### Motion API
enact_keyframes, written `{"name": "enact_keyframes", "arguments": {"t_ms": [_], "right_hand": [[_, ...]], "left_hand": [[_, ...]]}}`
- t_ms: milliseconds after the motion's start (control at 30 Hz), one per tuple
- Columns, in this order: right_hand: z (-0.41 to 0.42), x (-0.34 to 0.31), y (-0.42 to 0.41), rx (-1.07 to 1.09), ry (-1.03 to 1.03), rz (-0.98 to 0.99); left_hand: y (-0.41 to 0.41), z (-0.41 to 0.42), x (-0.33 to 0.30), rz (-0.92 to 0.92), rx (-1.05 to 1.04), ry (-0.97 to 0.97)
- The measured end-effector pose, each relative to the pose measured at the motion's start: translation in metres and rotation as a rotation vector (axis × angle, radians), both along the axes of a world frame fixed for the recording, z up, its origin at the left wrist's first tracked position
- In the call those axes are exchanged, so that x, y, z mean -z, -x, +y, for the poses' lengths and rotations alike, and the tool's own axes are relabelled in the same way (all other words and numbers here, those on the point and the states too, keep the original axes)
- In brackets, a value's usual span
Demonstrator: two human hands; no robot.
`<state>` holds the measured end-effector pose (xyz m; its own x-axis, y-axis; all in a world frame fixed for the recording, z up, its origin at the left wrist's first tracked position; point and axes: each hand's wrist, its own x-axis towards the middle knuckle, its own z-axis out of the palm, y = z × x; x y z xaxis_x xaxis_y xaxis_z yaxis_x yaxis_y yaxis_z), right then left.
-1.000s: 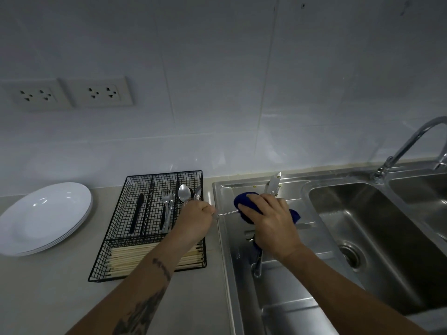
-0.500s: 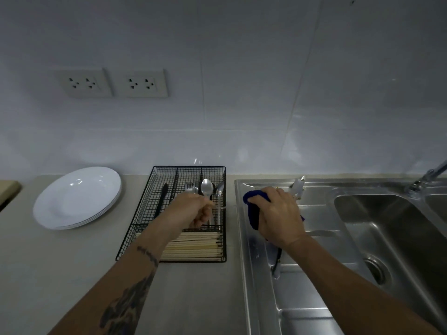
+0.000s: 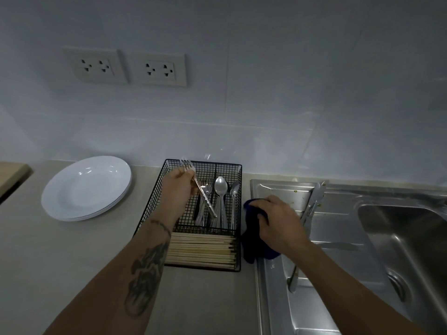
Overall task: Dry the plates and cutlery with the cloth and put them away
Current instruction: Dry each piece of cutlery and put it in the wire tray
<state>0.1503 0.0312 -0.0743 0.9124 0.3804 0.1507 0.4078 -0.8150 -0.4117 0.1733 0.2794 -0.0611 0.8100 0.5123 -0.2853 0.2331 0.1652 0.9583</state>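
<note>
While the basket (image 3: 154, 204) sits mid-counter, everything else lines up around it. Far left of the basket there's a wood-coloured edge (image 3: 11, 176), then a stack of white plates (image 3: 85, 188) on the counter (image 3: 48, 262), well apart from the wire. Up on the wall, left of and above the basket, are two sockets (image 3: 127, 67).

Over the basket's back left corner the left hand (image 3: 177, 187) pinches a fork (image 3: 198, 187), tines pointing up toward the wall, handle slanting down over the middle slot. Under it in the basket are more forks (image 3: 205, 201), then spoons (image 3: 221, 189) in the right slots, and chopsticks (image 3: 200, 250) laid crosswise in the front section.

Just right of the basket, the right hand (image 3: 280, 223) is clenched round a blue cloth (image 3: 251, 247) at the sink (image 3: 273, 298) rim. Right of that, tongs (image 3: 312, 206) lie on the drainboard, then the basin and drain (image 3: 396, 284).
</note>
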Motion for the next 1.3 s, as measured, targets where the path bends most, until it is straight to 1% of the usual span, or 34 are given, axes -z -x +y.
{"name": "enact_keyframes", "arguments": {"t_ms": [167, 267, 333, 433, 500, 567, 633, 700, 767, 867, 967, 1067, 1167, 1300], "right_hand": [[-0.025, 0.000, -0.013, 0.068, -0.018, 0.053], [-0.040, 0.003, -0.012, 0.088, -0.043, 0.092], [-0.050, 0.005, -0.008, 0.107, -0.036, 0.109], [-0.066, 0.007, -0.003, 0.153, -0.027, 0.128], [-0.077, 0.007, 0.001, 0.186, -0.033, 0.141], [-0.089, 0.005, 0.005, 0.217, -0.050, 0.142], [-0.101, 0.003, 0.009, 0.250, -0.069, 0.139], [-0.114, -0.001, 0.012, 0.294, -0.084, 0.133], [-0.127, -0.005, 0.016, 0.351, -0.083, 0.114], [-0.148, -0.008, 0.022, 0.412, -0.103, 0.092], [-0.167, -0.008, 0.025, 0.434, -0.141, 0.121], [-0.181, -0.004, 0.026, 0.435, -0.191, 0.164], [-0.190, 0.000, 0.023, 0.425, -0.237, 0.200], [-0.197, 0.004, 0.013, 0.411, -0.280, 0.252]], "left_hand": [[-0.033, 0.011, 0.019, 0.115, 0.154, -0.568], [-0.043, 0.009, 0.034, 0.194, 0.278, -0.814], [-0.048, 0.006, 0.043, 0.248, 0.363, -0.909], [-0.046, -0.005, 0.047, 0.293, 0.381, -0.935], [-0.040, -0.015, 0.043, 0.309, 0.358, -0.989], [-0.034, -0.032, 0.032, 0.234, 0.339, -1.055], [-0.030, -0.056, 0.023, 0.095, 0.376, -1.059], [-0.027, -0.086, 0.018, 0.001, 0.465, -1.015], [-0.023, -0.118, 0.021, -0.025, 0.588, -0.973], [-0.018, -0.162, 0.035, 0.000, 0.734, -0.935], [-0.013, -0.199, 0.048, 0.031, 0.811, -0.943], [-0.014, -0.226, 0.058, 0.096, 0.813, -0.944], [-0.021, -0.242, 0.069, 0.143, 0.769, -0.970], [-0.031, -0.263, 0.076, 0.169, 0.751, -0.963]]}}
